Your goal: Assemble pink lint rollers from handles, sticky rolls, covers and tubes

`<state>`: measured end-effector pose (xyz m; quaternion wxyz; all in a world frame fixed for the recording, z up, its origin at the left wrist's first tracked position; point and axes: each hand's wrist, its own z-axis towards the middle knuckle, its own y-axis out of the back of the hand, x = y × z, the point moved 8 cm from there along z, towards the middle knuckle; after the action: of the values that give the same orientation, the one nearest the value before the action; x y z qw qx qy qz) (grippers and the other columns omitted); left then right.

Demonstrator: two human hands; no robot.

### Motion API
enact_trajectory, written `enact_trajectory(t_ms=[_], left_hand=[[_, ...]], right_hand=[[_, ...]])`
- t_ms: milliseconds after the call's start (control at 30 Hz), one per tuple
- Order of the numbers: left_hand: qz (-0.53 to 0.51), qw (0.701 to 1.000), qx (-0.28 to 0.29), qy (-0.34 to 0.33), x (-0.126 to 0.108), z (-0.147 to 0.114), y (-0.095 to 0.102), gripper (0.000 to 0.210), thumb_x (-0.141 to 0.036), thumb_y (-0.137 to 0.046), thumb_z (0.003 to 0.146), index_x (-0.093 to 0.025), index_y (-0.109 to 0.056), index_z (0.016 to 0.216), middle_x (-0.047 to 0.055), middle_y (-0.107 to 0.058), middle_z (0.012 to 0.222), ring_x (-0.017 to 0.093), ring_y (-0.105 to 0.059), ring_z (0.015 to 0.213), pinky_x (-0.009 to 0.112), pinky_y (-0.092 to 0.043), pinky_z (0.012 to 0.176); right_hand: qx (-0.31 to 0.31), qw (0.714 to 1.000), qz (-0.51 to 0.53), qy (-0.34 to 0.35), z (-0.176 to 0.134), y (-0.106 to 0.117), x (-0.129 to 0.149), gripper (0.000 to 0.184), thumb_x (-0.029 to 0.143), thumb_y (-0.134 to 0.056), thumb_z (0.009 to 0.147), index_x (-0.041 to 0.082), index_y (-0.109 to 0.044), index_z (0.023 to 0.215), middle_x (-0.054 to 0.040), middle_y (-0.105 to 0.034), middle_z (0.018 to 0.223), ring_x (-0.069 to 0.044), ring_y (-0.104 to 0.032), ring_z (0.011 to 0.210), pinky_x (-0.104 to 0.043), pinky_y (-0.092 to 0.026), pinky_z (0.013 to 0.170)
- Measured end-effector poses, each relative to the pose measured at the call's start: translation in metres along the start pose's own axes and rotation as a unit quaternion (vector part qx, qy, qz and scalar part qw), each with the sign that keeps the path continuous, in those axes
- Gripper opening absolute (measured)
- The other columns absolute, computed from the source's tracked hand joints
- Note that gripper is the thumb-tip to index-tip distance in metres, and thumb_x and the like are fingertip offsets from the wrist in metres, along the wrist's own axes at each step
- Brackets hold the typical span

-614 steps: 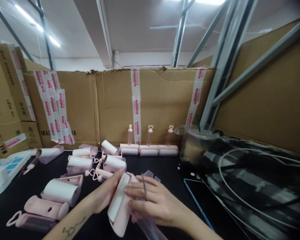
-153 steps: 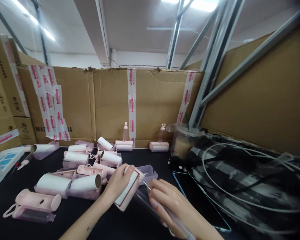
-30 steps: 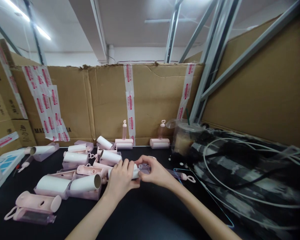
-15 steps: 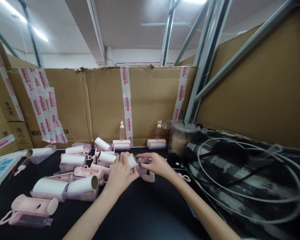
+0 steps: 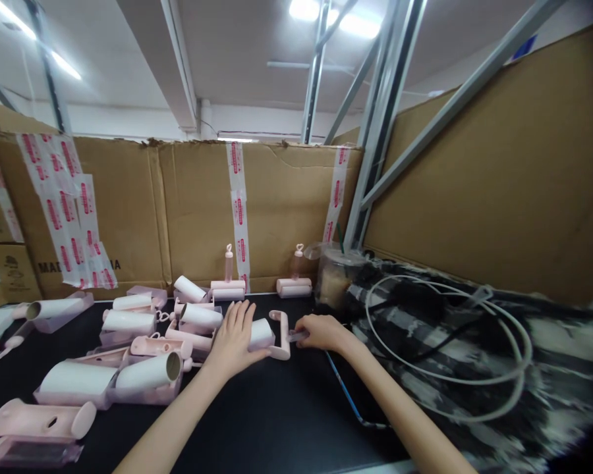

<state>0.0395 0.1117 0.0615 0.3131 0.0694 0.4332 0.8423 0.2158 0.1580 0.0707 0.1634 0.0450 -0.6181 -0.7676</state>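
Note:
My left hand (image 5: 234, 339) lies over a white paper roll (image 5: 261, 334), with its thumb along the near side and its fingers over the far side. The roll sits low on the black table, seemingly in a translucent pink case mostly hidden by the hand. Just right of the roll, a pale pink lint-roller cover (image 5: 282, 336) is tipped up on its side. My right hand (image 5: 321, 332) pinches a small clear plastic piece (image 5: 297, 336) beside that cover. The hidden fingertips leave its far end and full shape unclear.
Several white rolls in pink cases (image 5: 148, 378) crowd the left side. Two assembled lint rollers (image 5: 294, 287) stand against the cardboard wall (image 5: 197, 204). A drink cup (image 5: 335, 283), a phone-like dark slab (image 5: 358, 388) and a coiled white cable (image 5: 516, 355) are on the right.
The white roll in my left hand has gone from tilted up to lying low. My right hand has drawn away rightward with the clear piece. The pink cover now stands tipped between them.

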Motion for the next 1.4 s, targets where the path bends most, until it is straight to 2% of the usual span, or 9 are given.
enact_trajectory(t_ms=[133,200,300,433,600,767,1000,1233,1400], left_hand=[[-0.115,0.991,-0.020,0.069,-0.004,-0.003,0.015,0.027,-0.030,-0.049,0.079,-0.012,-0.046,0.099,0.015,-0.054,0.105,0.027,-0.051,0.104,0.044,-0.040,0.088],[-0.164,0.984,0.000,0.067,-0.012,-0.005,0.019,0.030,-0.030,-0.050,0.080,-0.013,-0.042,0.103,0.013,-0.056,0.103,0.022,-0.055,0.098,0.037,-0.045,0.083],[-0.314,0.948,0.021,0.053,-0.022,-0.006,0.024,0.045,-0.032,-0.052,0.081,-0.016,-0.033,0.118,0.012,-0.054,0.115,0.018,-0.053,0.106,0.031,-0.045,0.086],[-0.417,0.903,0.017,0.101,-0.010,-0.014,0.032,0.024,-0.025,-0.034,0.089,-0.018,-0.042,0.112,0.006,-0.062,0.098,0.014,-0.060,0.088,0.028,-0.048,0.078],[-0.225,0.969,0.027,0.097,-0.001,-0.034,0.046,0.020,-0.018,-0.034,0.087,-0.020,-0.049,0.100,0.003,-0.062,0.083,0.016,-0.061,0.073,0.027,-0.049,0.063],[0.063,0.997,0.018,0.049,-0.011,-0.042,0.046,0.019,-0.019,-0.042,0.082,-0.019,-0.054,0.097,0.007,-0.064,0.087,0.024,-0.062,0.075,0.034,-0.048,0.063],[0.077,0.983,0.108,0.128,0.000,-0.040,0.038,0.020,-0.029,-0.045,0.082,-0.019,-0.059,0.074,0.005,-0.067,0.066,0.024,-0.065,0.062,0.030,-0.044,0.054],[0.078,0.992,0.059,0.076,-0.020,-0.013,0.053,0.023,-0.033,-0.047,0.081,-0.017,-0.062,0.075,0.008,-0.069,0.068,0.023,-0.065,0.062,0.027,-0.044,0.053],[0.053,0.997,0.034,0.034,-0.028,-0.007,0.056,0.020,-0.032,-0.046,0.081,-0.017,-0.060,0.076,0.007,-0.069,0.071,0.023,-0.065,0.062,0.029,-0.046,0.053]], right_hand=[[-0.056,0.998,0.006,-0.008,-0.009,0.031,0.004,0.024,0.023,-0.060,0.068,0.024,-0.066,0.091,-0.0051,-0.069,0.090,-0.025,-0.064,0.081,-0.028,-0.042,0.062],[-0.072,0.996,0.046,0.023,-0.013,0.043,0.024,0.028,0.025,-0.055,0.074,0.024,-0.062,0.101,-0.0036,-0.068,0.093,-0.023,-0.063,0.083,-0.027,-0.043,0.065],[-0.067,0.970,0.188,0.138,-0.020,0.051,0.077,0.020,0.025,-0.056,0.074,0.019,-0.063,0.092,-0.0019,-0.065,0.084,-0.019,-0.059,0.077,-0.023,-0.043,0.065],[0.004,0.919,0.322,0.227,-0.026,0.052,0.120,0.019,0.027,-0.065,0.066,0.017,-0.065,0.082,-0.0003,-0.056,0.075,-0.013,-0.051,0.064,-0.022,-0.040,0.058],[0.009,0.851,0.500,0.159,-0.022,0.048,0.105,0.045,0.055,-0.046,0.078,0.014,-0.060,0.093,0.0032,-0.044,0.060,-0.006,-0.026,0.041,-0.020,-0.024,0.039],[0.017,0.900,0.411,0.147,-0.029,0.009,0.125,0.041,0.054,-0.054,0.075,0.016,-0.053,0.091,-0.0006,-0.054,0.075,-0.012,-0.046,0.062,-0.021,-0.037,0.054],[0.003,0.918,0.365,0.158,-0.035,-0.004,0.136,0.025,0.043,-0.050,0.081,0.018,-0.046,0.086,0.0008,-0.051,0.074,-0.014,-0.047,0.066,-0.023,-0.040,0.061],[-0.028,0.857,0.507,0.092,-0.030,0.019,0.121,0.028,0.045,-0.052,0.078,0.018,-0.046,0.079,0.0013,-0.045,0.068,-0.013,-0.045,0.063,-0.023,-0.040,0.057],[-0.079,0.871,0.475,0.093,-0.036,0.034,0.120,0.029,0.043,-0.058,0.072,0.019,-0.043,0.071,0.0032,-0.039,0.063,-0.011,-0.039,0.056,-0.022,-0.036,0.050]])
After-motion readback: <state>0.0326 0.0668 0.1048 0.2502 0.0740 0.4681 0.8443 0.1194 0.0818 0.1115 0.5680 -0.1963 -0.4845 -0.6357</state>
